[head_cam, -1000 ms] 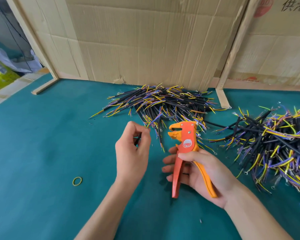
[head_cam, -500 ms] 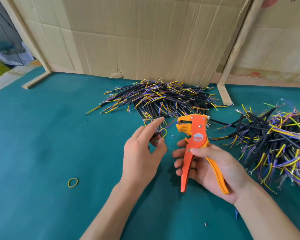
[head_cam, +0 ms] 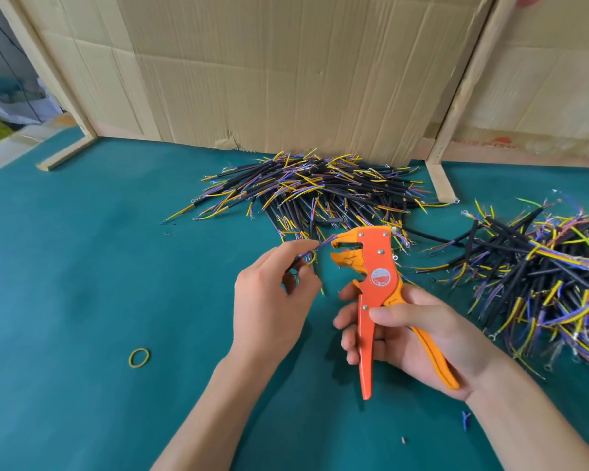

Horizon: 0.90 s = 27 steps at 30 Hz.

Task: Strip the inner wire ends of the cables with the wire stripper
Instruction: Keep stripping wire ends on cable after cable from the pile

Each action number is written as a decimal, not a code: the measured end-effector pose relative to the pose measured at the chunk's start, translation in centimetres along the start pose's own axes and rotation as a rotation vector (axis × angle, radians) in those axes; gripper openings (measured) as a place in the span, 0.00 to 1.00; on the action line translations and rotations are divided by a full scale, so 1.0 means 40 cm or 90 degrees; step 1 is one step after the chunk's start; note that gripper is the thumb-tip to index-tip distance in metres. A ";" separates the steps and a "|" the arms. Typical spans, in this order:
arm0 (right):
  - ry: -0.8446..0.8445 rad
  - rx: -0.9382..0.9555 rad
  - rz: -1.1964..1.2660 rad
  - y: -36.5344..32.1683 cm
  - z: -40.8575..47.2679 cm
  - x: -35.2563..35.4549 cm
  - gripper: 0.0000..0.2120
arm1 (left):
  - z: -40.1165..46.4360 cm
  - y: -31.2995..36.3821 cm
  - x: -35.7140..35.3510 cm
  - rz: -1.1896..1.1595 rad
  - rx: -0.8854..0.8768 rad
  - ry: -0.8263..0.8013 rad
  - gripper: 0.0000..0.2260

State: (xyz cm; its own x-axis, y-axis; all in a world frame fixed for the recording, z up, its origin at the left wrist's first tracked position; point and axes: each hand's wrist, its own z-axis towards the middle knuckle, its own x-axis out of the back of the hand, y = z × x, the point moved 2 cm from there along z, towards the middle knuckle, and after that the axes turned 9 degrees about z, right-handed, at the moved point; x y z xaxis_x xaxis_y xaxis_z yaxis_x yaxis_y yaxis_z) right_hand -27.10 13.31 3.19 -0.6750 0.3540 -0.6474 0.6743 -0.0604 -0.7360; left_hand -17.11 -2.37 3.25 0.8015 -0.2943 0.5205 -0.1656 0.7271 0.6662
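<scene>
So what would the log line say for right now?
left hand: pinches cable, wire at stripper mouth | right hand: grips wire stripper | step: stripping not yet done

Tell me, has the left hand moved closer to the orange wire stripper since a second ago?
Yes. The left hand has moved right, toward the orange wire stripper, feeding a wire end to its nose.

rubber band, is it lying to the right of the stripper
No, the rubber band lies on the green mat left of the left hand, while the stripper is held in the right hand.
</scene>
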 end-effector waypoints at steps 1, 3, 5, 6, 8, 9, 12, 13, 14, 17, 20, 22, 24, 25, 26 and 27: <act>-0.006 0.000 -0.008 0.001 0.000 0.001 0.21 | 0.001 -0.001 0.000 -0.008 0.012 0.005 0.13; -0.010 0.000 -0.013 0.003 0.001 0.001 0.20 | 0.001 -0.002 -0.001 -0.014 0.027 0.011 0.11; -0.013 0.000 -0.013 0.002 0.001 0.000 0.20 | 0.000 -0.001 0.000 -0.017 0.032 0.010 0.08; -0.015 0.000 -0.013 0.003 0.001 0.000 0.20 | 0.000 -0.001 0.000 -0.021 0.034 0.008 0.06; -0.017 0.001 -0.013 0.003 0.000 0.000 0.21 | -0.001 -0.002 0.001 -0.034 0.041 0.008 0.04; -0.017 0.003 -0.012 0.004 0.000 0.000 0.21 | -0.001 -0.004 0.001 -0.044 0.045 0.008 0.03; -0.018 0.006 -0.008 0.004 0.000 -0.001 0.21 | -0.001 -0.005 0.003 -0.044 0.050 0.007 0.05; -0.021 0.006 -0.010 0.004 0.000 -0.002 0.21 | -0.002 -0.005 0.003 -0.039 0.050 0.010 0.05; -0.025 0.005 -0.015 0.004 0.000 -0.003 0.20 | -0.002 -0.004 0.004 -0.035 0.052 0.016 0.05; -0.038 0.000 -0.034 0.008 0.000 -0.004 0.20 | 0.000 -0.002 0.004 -0.028 0.053 0.025 0.03; -0.030 0.000 -0.038 0.008 0.001 -0.002 0.21 | 0.003 -0.001 0.004 -0.015 0.020 -0.002 0.05; -0.024 0.002 -0.039 0.007 -0.001 -0.001 0.20 | 0.005 -0.003 0.005 -0.008 0.003 -0.015 0.05; -0.024 0.004 -0.047 0.008 -0.001 -0.001 0.19 | 0.007 -0.008 0.006 -0.012 0.001 -0.025 0.06; -0.021 0.005 -0.050 0.009 -0.001 -0.001 0.19 | 0.007 -0.010 0.006 -0.011 0.000 -0.030 0.06; -0.017 0.006 -0.047 0.009 -0.001 0.000 0.18 | 0.007 -0.011 0.006 -0.008 -0.001 -0.035 0.05; -0.015 0.006 -0.041 0.009 -0.002 0.000 0.18 | 0.007 -0.012 0.006 -0.005 -0.001 -0.041 0.05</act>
State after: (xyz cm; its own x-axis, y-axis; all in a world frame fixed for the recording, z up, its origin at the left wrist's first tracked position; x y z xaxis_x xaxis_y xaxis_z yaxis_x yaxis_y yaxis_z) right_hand -26.84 13.34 2.94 -0.7236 0.3352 -0.6034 0.6266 -0.0476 -0.7779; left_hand -17.01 -2.94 3.21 0.7646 -0.3393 0.5480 -0.1580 0.7256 0.6697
